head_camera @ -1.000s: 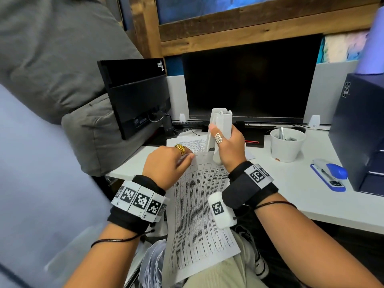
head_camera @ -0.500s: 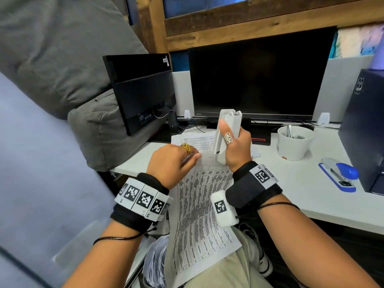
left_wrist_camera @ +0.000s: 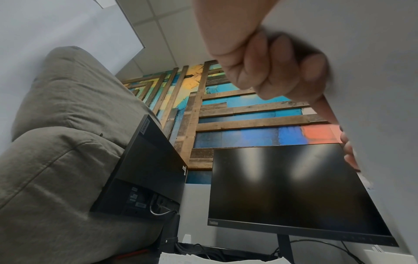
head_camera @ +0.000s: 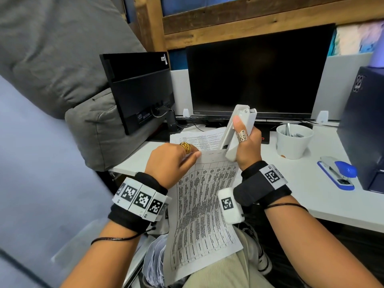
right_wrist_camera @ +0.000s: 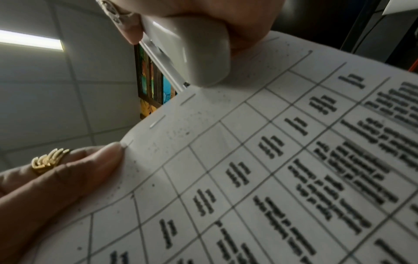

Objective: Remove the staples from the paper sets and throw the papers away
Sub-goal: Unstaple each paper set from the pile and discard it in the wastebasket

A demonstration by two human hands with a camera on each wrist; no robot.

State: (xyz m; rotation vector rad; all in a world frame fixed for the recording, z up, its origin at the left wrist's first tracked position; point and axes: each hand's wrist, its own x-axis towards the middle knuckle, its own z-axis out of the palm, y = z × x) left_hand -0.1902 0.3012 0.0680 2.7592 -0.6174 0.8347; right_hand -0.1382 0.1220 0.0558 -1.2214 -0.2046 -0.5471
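Note:
A stapled set of printed papers (head_camera: 201,204) with a table on it lies over my lap, its top edge raised toward the desk. My left hand (head_camera: 172,161) pinches the top left corner, thumb on the page (right_wrist_camera: 108,160). Several staples (right_wrist_camera: 187,99) line that top edge. My right hand (head_camera: 247,146) grips a white stapler (head_camera: 234,129) held upright, its lower end (right_wrist_camera: 199,59) at the paper's top edge beside a staple. From the left wrist view I see the curled fingers (left_wrist_camera: 271,62) against the paper's blank back (left_wrist_camera: 373,89).
More printed papers (head_camera: 197,138) lie on the white desk (head_camera: 311,194). A white cup (head_camera: 294,140) and a blue stapler (head_camera: 336,173) sit right. Two black monitors (head_camera: 255,75) stand behind, a dark box (head_camera: 365,125) far right, a grey cushion (head_camera: 62,59) left, crumpled papers (head_camera: 155,260) below.
Hands, paper and white stapler keep the same hold and pose. The head view has shifted a little, so everything sits slightly further right in the picture.

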